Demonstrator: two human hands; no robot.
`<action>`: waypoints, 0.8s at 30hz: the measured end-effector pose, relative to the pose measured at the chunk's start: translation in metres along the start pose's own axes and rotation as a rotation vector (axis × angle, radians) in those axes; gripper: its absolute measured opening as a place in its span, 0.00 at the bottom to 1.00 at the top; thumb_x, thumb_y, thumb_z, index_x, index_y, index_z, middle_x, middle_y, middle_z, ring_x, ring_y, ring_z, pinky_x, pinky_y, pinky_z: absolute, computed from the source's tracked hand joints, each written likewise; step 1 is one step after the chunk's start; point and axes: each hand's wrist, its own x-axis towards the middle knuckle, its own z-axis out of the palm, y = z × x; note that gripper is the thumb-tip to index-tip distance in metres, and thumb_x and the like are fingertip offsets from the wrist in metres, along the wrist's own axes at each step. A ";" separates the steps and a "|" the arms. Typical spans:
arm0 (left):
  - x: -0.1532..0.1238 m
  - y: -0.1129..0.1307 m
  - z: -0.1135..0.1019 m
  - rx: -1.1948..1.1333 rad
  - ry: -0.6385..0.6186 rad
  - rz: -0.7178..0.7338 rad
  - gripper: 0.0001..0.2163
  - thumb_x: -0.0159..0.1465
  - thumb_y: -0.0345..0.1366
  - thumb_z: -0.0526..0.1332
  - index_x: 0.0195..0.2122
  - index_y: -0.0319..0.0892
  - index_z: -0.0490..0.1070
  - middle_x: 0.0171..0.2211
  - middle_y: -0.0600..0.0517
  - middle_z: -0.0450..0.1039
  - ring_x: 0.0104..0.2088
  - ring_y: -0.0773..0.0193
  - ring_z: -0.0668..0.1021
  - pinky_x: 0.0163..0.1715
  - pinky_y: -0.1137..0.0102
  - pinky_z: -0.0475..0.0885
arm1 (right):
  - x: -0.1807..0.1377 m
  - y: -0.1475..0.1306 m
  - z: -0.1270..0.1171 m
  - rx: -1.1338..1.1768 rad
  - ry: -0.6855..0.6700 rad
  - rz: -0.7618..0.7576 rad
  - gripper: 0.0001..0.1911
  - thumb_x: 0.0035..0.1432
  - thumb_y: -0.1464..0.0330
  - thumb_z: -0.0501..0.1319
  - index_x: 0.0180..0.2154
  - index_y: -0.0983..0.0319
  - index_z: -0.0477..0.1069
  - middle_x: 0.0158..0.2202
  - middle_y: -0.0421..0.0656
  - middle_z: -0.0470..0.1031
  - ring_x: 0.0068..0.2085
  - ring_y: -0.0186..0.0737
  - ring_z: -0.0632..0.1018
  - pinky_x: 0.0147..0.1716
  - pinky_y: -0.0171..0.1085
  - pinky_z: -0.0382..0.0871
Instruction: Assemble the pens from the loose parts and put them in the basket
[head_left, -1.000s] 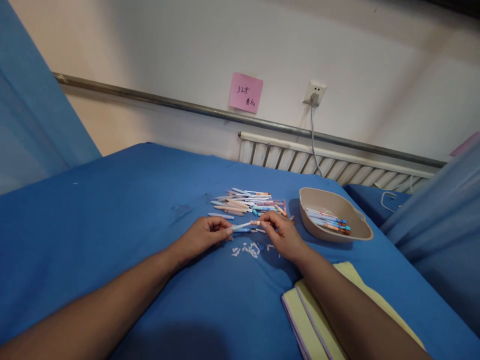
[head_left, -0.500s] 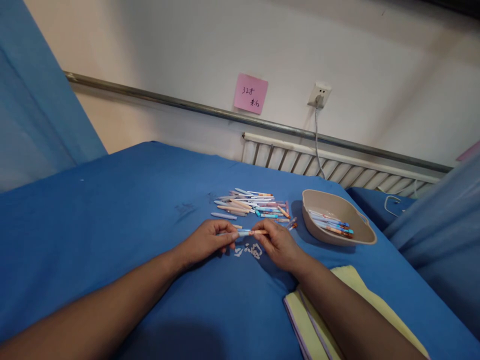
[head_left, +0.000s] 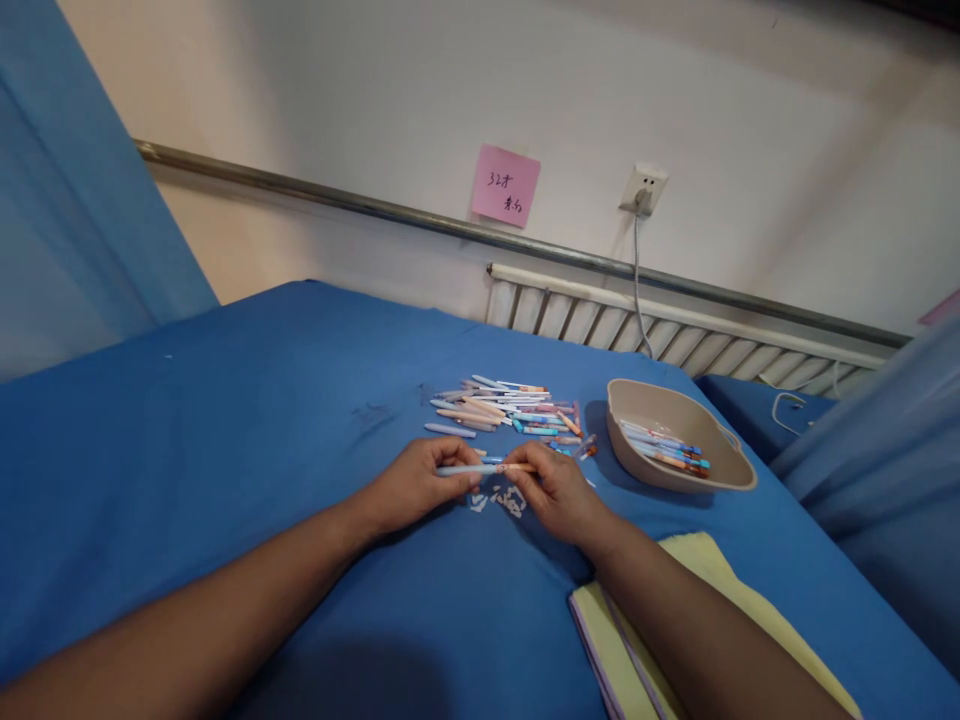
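Note:
My left hand [head_left: 416, 483] and my right hand [head_left: 551, 490] rest on a blue cloth [head_left: 285, 440] and pinch the two ends of one thin pen [head_left: 487, 468], held level between them. The left fingers close on its pale end, the right fingers on its orange end. Just beyond lies a pile of pens [head_left: 506, 405] in pastel colours. Small white bits [head_left: 499, 500] lie on the cloth under my hands.
A beige tray [head_left: 679, 470] holding several pens stands to the right of the pile. A yellow pad [head_left: 637, 640] lies at the near right. A radiator [head_left: 675, 335], a wall socket with cable [head_left: 643, 190] and a pink note [head_left: 505, 185] are behind.
The two hands have drawn closer together along the pen, so less of it shows between them. The view has shifted slightly.

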 end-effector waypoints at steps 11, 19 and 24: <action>0.005 -0.008 -0.002 -0.069 0.016 -0.070 0.15 0.56 0.47 0.61 0.27 0.38 0.68 0.23 0.53 0.71 0.19 0.71 0.69 0.20 0.75 0.64 | -0.001 0.002 0.002 -0.041 0.054 -0.025 0.06 0.62 0.68 0.53 0.37 0.61 0.68 0.33 0.42 0.72 0.35 0.36 0.73 0.34 0.34 0.63; 0.005 -0.007 0.001 -0.125 0.005 -0.173 0.20 0.58 0.52 0.55 0.33 0.37 0.69 0.24 0.52 0.72 0.18 0.70 0.69 0.17 0.75 0.61 | -0.002 0.003 0.002 -0.066 0.055 -0.041 0.06 0.63 0.68 0.52 0.38 0.61 0.67 0.33 0.43 0.72 0.35 0.37 0.73 0.34 0.35 0.63; 0.005 -0.006 -0.001 -0.197 0.081 -0.026 0.19 0.47 0.41 0.69 0.38 0.39 0.69 0.34 0.52 0.73 0.32 0.67 0.74 0.30 0.74 0.68 | -0.002 0.001 0.000 -0.071 0.044 -0.044 0.07 0.63 0.68 0.52 0.38 0.61 0.67 0.33 0.44 0.72 0.35 0.38 0.73 0.35 0.35 0.64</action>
